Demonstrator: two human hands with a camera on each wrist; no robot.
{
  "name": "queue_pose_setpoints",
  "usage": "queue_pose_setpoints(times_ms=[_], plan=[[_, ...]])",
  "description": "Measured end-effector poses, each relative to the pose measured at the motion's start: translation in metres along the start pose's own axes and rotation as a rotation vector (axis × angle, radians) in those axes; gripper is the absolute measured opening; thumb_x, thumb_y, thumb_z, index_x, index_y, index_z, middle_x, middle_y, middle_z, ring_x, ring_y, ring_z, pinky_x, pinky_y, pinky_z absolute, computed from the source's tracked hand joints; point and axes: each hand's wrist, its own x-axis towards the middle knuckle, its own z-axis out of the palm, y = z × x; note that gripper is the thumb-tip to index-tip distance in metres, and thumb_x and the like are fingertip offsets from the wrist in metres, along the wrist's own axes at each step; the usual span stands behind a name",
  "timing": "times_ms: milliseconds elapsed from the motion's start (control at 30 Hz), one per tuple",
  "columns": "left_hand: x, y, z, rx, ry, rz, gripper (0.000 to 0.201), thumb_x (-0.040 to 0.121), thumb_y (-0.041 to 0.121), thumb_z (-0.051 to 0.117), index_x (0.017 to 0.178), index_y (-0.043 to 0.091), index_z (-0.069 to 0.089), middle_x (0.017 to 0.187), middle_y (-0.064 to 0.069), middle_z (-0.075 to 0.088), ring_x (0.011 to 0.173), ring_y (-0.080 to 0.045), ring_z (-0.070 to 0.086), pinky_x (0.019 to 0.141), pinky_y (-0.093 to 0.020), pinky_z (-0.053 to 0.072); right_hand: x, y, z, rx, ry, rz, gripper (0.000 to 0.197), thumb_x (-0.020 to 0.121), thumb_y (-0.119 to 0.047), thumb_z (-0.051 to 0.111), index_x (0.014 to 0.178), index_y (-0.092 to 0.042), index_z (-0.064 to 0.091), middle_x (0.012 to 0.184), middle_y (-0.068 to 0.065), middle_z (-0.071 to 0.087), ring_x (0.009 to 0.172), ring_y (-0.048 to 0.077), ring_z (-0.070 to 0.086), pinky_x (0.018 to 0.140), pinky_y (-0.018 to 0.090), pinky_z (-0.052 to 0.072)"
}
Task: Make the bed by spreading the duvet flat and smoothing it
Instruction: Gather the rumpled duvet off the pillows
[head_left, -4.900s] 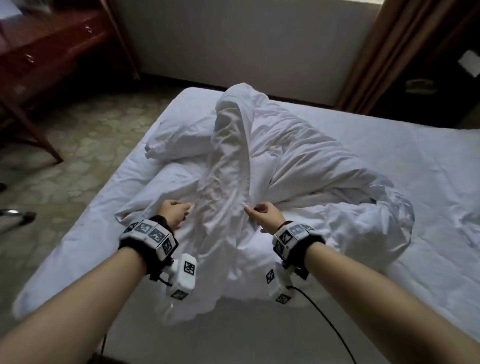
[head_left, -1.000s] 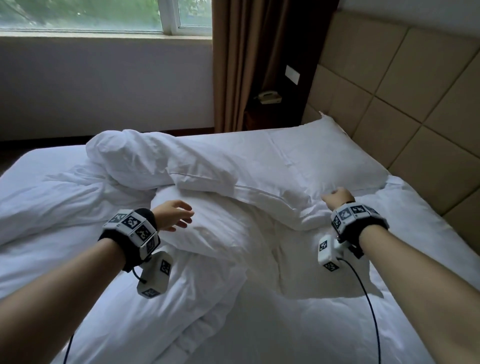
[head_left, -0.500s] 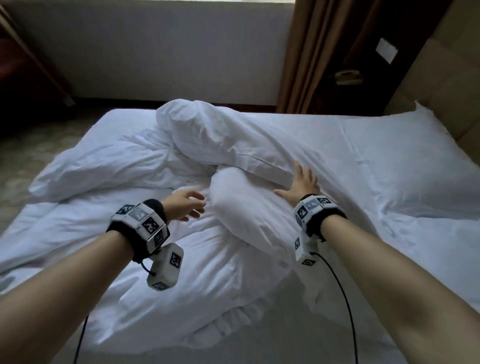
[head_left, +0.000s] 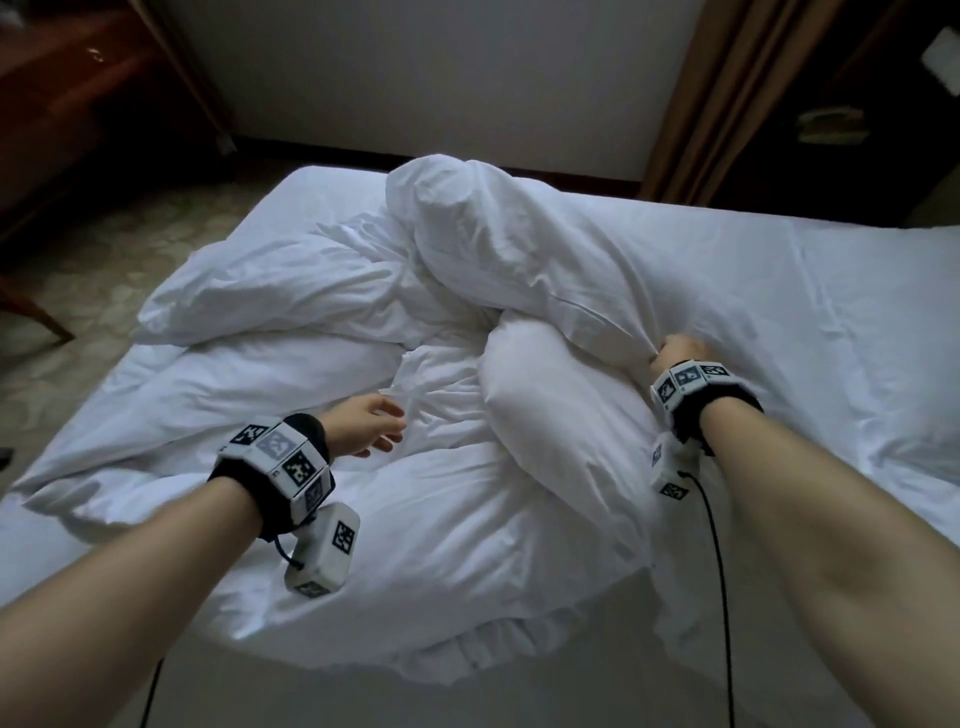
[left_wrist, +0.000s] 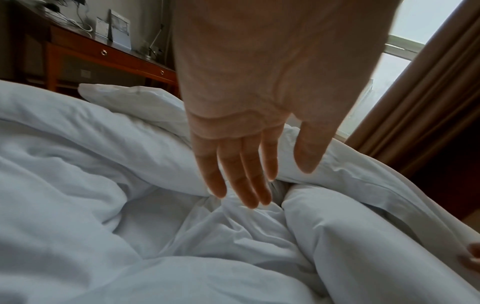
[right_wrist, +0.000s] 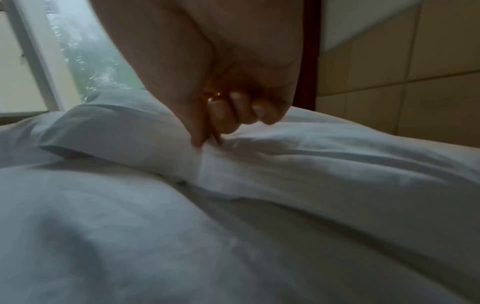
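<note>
A: Half a second back the right hand (head_left: 675, 352) lay flat, fingers spread, on the duvet (head_left: 467, 519). Now it is fisted, with a fold of the cover nipped between thumb and curled fingers.

B: Noted. Left hand (head_left: 363, 431)?

A: Unchanged: fingers straight and apart, hovering just above the creased hollow, holding nothing. The duvet remains bunched mid-bed (head_left: 857, 312), one roll humped toward the far edge, another bulging beside the right wrist.

B: Meaning for the task?

A: Judgement only: probing has given way to gripping; a pull to unroll the upper fold looks imminent. Spreading is barely begun, smoothing not started.

B: View differences?

A: The head view shows the whole tangle, but the wristband hides the pinch. The right wrist view shows the fingers (right_wrist: 241, 115) closed on the fabric ridge, plus window and headboard panels. The left wrist view shows the open palm and the desk (left_wrist: 109, 59) beyond.
</note>
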Motion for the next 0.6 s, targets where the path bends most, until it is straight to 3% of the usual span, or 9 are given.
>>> queue_pose_setpoints(times_ms=[67, 200, 333, 433, 533, 600], plan=[[0.004, 0.006, 0.005, 0.015, -0.023, 0.017, 0.020, 0.094, 0.018, 0.051, 0.113, 0.013, 0.050, 0.095, -0.008, 0.061, 0.071, -0.012, 0.054, 0.064, -0.022, 0.037, -0.001, 0.003, -0.006, -0.052, -0.001, -0.045, 0.030, 0.091, -0.012, 0.049, 0.116, -0.001, 0.061, 0.118, 0.021, 0.062, 0.109, 0.035, 0.060, 0.087, 0.035, 0.048], [0.010, 0.026, 0.016, 0.049, -0.067, 0.048, 0.019, 0.094, 0.020, 0.050, 0.112, 0.013, 0.051, 0.090, -0.004, 0.062, 0.073, -0.013, 0.054, 0.065, -0.022, 0.037, -0.007, 0.027, -0.055, -0.151, 0.283, -0.110, 0.027, 0.092, -0.012, 0.040, 0.111, 0.000, 0.055, 0.111, 0.026, 0.062, 0.103, 0.040, 0.060, 0.082, 0.039, 0.048], [0.014, 0.057, 0.031, 0.076, -0.082, 0.124, 0.027, 0.094, 0.020, 0.050, 0.119, 0.009, 0.052, 0.096, -0.009, 0.062, 0.072, -0.014, 0.056, 0.064, -0.022, 0.037, 0.000, 0.098, -0.135, -0.160, 0.424, 0.028, 0.030, 0.091, -0.012, 0.038, 0.113, 0.001, 0.054, 0.114, 0.030, 0.059, 0.107, 0.044, 0.057, 0.085, 0.042, 0.045], [0.018, 0.075, 0.042, 0.072, -0.091, 0.171, 0.028, 0.094, 0.019, 0.051, 0.119, 0.007, 0.053, 0.092, -0.009, 0.062, 0.070, -0.013, 0.057, 0.063, -0.022, 0.040, -0.007, 0.169, -0.162, -0.168, 0.423, 0.165, 0.028, 0.090, -0.012, 0.040, 0.108, 0.003, 0.056, 0.115, 0.033, 0.057, 0.105, 0.045, 0.057, 0.087, 0.043, 0.046], [0.021, 0.081, 0.053, 0.070, -0.128, 0.189, 0.030, 0.094, 0.019, 0.051, 0.121, 0.006, 0.052, 0.089, -0.007, 0.062, 0.072, -0.014, 0.057, 0.065, -0.024, 0.043, -0.022, 0.218, -0.142, -0.127, 0.348, 0.274, 0.024, 0.089, -0.011, 0.041, 0.100, 0.002, 0.057, 0.114, 0.032, 0.057, 0.101, 0.046, 0.058, 0.086, 0.044, 0.047], [0.020, 0.079, 0.059, 0.089, -0.150, 0.189, 0.029, 0.094, 0.017, 0.050, 0.121, 0.006, 0.051, 0.094, -0.009, 0.061, 0.070, -0.012, 0.055, 0.063, -0.022, 0.041, -0.028, 0.228, -0.116, -0.061, 0.295, 0.326, 0.025, 0.091, -0.012, 0.041, 0.104, 0.003, 0.057, 0.116, 0.032, 0.057, 0.103, 0.046, 0.058, 0.088, 0.046, 0.048]])
